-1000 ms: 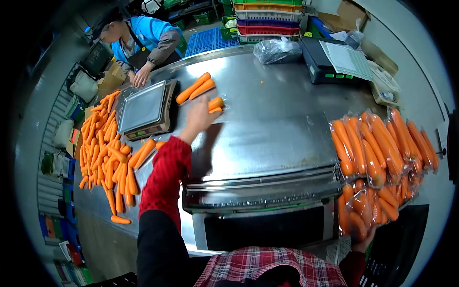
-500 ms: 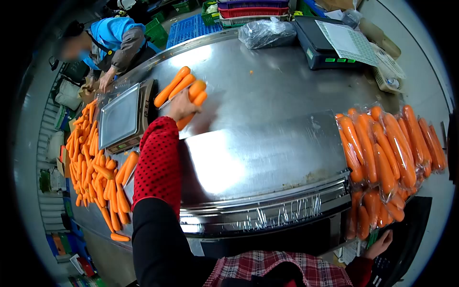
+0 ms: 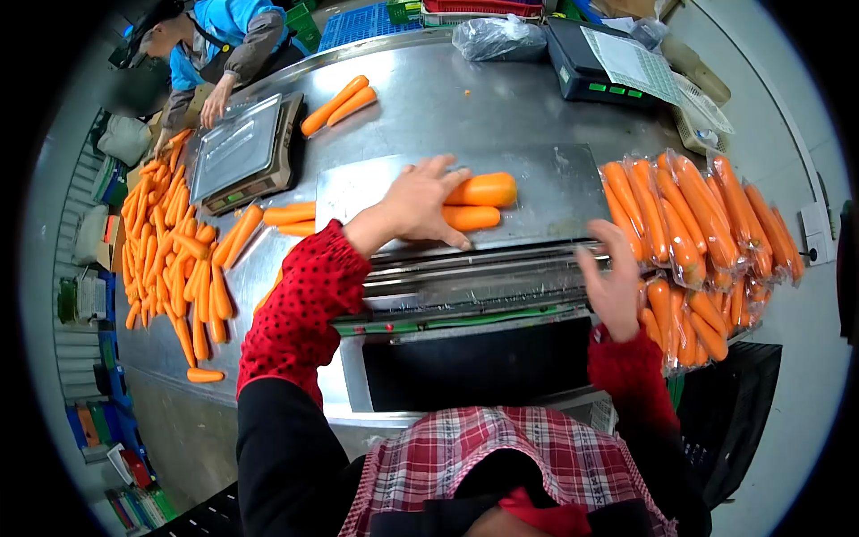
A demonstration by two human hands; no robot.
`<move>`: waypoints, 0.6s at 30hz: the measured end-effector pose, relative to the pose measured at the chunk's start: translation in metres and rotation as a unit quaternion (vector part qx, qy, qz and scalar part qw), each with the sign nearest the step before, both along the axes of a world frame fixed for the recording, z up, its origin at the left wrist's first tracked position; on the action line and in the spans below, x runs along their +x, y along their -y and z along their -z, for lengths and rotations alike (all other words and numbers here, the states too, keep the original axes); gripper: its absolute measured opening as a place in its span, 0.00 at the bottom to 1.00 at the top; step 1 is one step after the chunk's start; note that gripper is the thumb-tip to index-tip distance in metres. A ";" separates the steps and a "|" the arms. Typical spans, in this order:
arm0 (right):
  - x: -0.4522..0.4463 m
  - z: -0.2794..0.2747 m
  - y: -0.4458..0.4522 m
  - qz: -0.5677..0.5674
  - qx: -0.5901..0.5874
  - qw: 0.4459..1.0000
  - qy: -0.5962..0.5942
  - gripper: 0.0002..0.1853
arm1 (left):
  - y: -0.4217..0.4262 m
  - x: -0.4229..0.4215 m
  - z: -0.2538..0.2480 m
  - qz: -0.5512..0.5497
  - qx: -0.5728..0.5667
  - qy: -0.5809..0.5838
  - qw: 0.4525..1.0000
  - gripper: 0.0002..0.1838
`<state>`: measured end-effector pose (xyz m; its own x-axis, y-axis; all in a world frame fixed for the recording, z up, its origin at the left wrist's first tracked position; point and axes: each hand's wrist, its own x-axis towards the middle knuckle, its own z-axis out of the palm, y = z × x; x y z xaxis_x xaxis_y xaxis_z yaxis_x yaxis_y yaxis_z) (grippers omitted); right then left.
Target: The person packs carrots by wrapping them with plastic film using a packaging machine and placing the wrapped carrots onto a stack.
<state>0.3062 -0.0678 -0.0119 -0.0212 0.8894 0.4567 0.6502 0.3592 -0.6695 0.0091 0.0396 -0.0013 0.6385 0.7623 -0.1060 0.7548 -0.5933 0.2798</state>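
Observation:
My left hand (image 3: 419,204) lies spread over a small group of carrots (image 3: 483,190) on the metal plate (image 3: 555,192) of the wrapping station, its fingers resting on their left ends. Two thick carrot ends stick out to the right of it. My right hand (image 3: 610,282) is raised at the station's right front edge, fingers apart and holding nothing. Beside it on the right are wrapped carrot packs (image 3: 689,224) in clear film. More carrots (image 3: 291,215) lie just left of my left wrist.
A scale (image 3: 237,152) stands at the left, with a heap of loose carrots (image 3: 170,251) beside it. Two carrots (image 3: 335,106) lie behind. A co-worker (image 3: 215,54) reaches in at the back left. A dark machine (image 3: 599,67) and plastic bag (image 3: 499,38) are at the back.
My left hand has brought the carrots from beside the scale onto the metal plate and spread its fingers. My right hand has risen from below the wrapped packs to the station's edge.

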 end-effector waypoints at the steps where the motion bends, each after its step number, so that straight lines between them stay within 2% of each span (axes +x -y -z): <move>1: -0.001 0.006 -0.004 -0.018 -0.078 0.995 -0.051 0.11 | 0.013 -0.012 0.001 -0.021 0.100 0.089 0.991 0.49; 2: 0.006 0.008 -0.006 -0.004 -0.140 0.990 -0.006 0.10 | 0.027 -0.026 0.000 -0.042 0.202 0.175 0.963 0.42; 4: 0.025 0.003 -0.006 0.017 -0.177 0.960 0.215 0.18 | 0.084 -0.060 -0.003 -0.228 0.216 0.053 0.948 0.28; 5: 0.032 0.009 -0.007 0.046 -0.216 0.944 0.246 0.25 | 0.107 -0.077 0.002 -0.269 0.185 0.012 0.945 0.26; 6: 0.029 0.009 -0.010 0.044 -0.214 0.944 0.247 0.25 | 0.123 -0.087 0.011 -0.310 0.150 -0.029 0.938 0.26; 8: 0.017 0.009 -0.018 -0.033 -0.276 0.911 0.304 0.25 | 0.137 -0.092 0.024 -0.315 0.115 -0.097 0.937 0.28; 9: 0.007 0.011 -0.025 -0.049 -0.302 0.905 0.295 0.24 | 0.137 -0.085 0.021 -0.338 0.025 -0.114 0.934 0.30; 10: 0.001 0.012 -0.027 -0.058 -0.298 0.915 0.267 0.24 | 0.137 -0.083 0.023 -0.350 0.018 -0.083 0.933 0.27; 12: 0.000 0.024 -0.029 -0.067 -0.278 0.935 0.209 0.22 | 0.138 -0.095 0.040 -0.372 -0.001 0.063 0.926 0.23; 13: 0.004 0.017 -0.028 -0.099 -0.303 0.937 0.142 0.20 | 0.141 -0.101 0.043 -0.390 -0.046 0.160 0.906 0.21; 14: 0.010 0.004 -0.022 -0.131 -0.426 0.894 -0.042 0.18 | 0.145 -0.105 0.045 -0.403 -0.089 0.255 0.874 0.19; 15: 0.013 -0.013 -0.011 -0.114 -0.497 0.835 -0.206 0.16 | 0.152 -0.103 0.008 -0.446 -0.313 0.378 0.749 0.18; 16: 0.015 -0.030 -0.004 -0.094 -0.551 0.746 -0.362 0.15 | 0.160 -0.105 -0.009 -0.436 -0.369 0.477 0.668 0.17; 18: 0.002 -0.050 -0.010 -0.190 -0.442 0.726 -0.492 0.12 | 0.144 -0.115 -0.029 -0.294 -0.333 0.620 0.646 0.18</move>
<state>0.3083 -0.0576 0.0384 -0.3914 0.8599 -0.3277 -0.3325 -0.4642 -0.8210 -0.1058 -0.1047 0.0278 0.1683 0.9609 -0.2199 -0.2559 0.2580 0.9316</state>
